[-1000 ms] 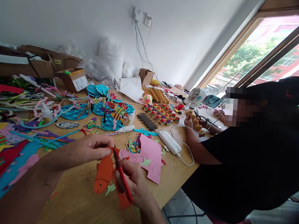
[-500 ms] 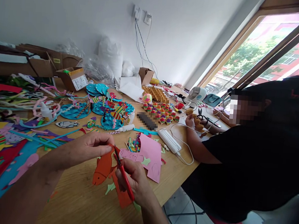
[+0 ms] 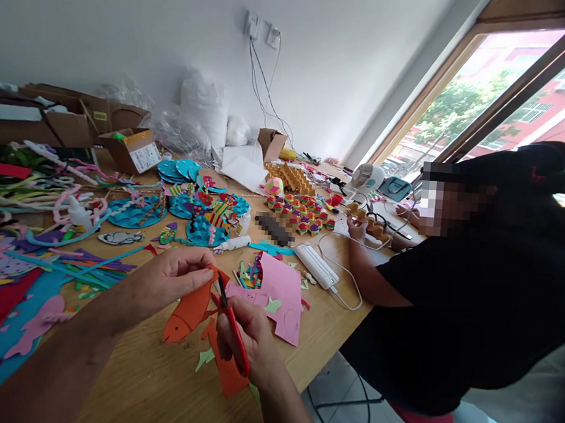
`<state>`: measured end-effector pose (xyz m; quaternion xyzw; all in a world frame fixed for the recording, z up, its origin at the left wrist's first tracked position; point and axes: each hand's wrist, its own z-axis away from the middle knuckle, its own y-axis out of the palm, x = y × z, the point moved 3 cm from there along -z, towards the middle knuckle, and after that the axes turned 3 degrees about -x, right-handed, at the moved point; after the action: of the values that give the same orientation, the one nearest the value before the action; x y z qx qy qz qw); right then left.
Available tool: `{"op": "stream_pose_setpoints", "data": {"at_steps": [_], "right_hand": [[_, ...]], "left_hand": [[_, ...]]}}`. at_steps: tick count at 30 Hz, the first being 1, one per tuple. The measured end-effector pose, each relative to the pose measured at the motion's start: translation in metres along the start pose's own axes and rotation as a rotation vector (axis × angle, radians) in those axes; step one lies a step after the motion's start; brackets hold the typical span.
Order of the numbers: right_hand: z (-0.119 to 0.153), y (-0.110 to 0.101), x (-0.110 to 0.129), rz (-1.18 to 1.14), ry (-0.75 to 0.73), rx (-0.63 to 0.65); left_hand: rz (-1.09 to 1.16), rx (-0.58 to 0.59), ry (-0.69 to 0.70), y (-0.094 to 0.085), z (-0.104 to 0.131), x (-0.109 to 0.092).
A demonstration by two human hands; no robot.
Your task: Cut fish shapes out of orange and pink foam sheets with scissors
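Note:
My left hand pinches the tail end of an orange fish cut-out, whose head with a drawn eye hangs down to the left. Red-handled scissors are gripped in my right hand, their dark blades at the orange piece just beside my left fingertips. Under my right hand lies a strip of orange scrap, with pale green scraps next to it. Just beyond the scissors is a pink sheet with a drawn outline, and a pink strip beside it.
A white power strip with its cord lies right of the pink sheet. Blue decorated plates and painted egg-tray cups stand farther back. Paper strips and cut-outs crowd the left. At right sits a person in black holding egg-tray cardboard.
The orange fish has swung slightly left, its head now farther from the scrap strip. The scissors stay at its tail end. The view has shifted a little.

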<state>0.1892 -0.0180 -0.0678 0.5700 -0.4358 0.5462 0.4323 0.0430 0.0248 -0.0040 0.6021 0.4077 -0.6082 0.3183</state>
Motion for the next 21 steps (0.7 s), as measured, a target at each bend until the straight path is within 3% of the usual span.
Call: {"op": "stream_pose_setpoints", "data": {"at_steps": [11,21], "right_hand": [[0.0011,0.0009,0.0017,0.006,-0.035,0.022],[0.0015,0.0008,0.0023,0.016,-0.001,0.039]], "left_hand": [[-0.146,-0.019,0.058,-0.0025,0.001,0.0009],[-0.183,0.031,0.015,-0.0076,0.0012,0.002]]}}
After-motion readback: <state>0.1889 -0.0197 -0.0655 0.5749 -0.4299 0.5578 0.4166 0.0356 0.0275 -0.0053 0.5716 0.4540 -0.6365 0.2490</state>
